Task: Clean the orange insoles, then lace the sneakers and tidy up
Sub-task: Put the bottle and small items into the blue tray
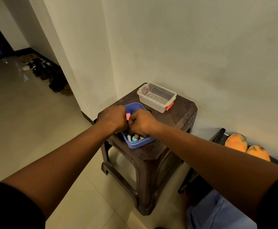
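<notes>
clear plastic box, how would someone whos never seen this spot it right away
Find the dark brown stool in the wall corner. On its far side sits the clear plastic box. Unlike the blue tub nearer the person, it is see-through, with red clips.

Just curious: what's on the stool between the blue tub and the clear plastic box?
Nothing: in the head view only bare dark brown plastic stool top separates the blue plastic tub from the clear lidless box.

Dark brown plastic stool (181, 116) on tiled floor (35, 121), w/ blue tub (135, 145), clear container (157, 96) on top
</notes>
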